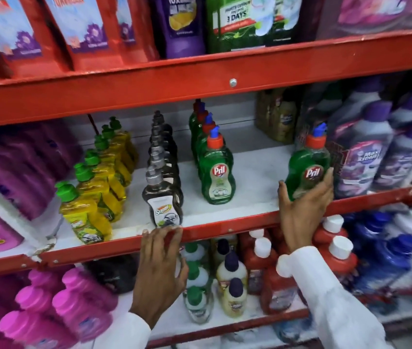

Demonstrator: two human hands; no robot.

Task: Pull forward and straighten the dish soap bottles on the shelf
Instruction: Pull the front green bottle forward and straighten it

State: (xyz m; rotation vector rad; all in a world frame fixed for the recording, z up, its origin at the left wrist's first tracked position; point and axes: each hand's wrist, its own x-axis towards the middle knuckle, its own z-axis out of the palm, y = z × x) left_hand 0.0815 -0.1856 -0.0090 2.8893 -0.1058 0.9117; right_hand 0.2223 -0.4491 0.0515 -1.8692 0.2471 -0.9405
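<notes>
On the middle shelf (250, 172) stand three rows of dish soap bottles. Yellow bottles with green caps (86, 212) run back at the left, dark bottles with grey caps (163, 205) in the middle, green Pril bottles with red caps (216, 172) right of them. My right hand (300, 210) grips a separate green Pril bottle (307, 170) near the shelf's front right, tilted slightly. My left hand (160, 268) rests with fingers spread on the red shelf lip (212, 231), just below the front dark bottle, holding nothing.
Large purple-capped bottles (366, 152) crowd the right of the shelf, purple pouches (18, 167) the left. Gold packs (278, 117) stand at the back. Bare white shelf lies between the Pril row and my right hand. Pouches hang above; pink, red and blue bottles fill the shelf below.
</notes>
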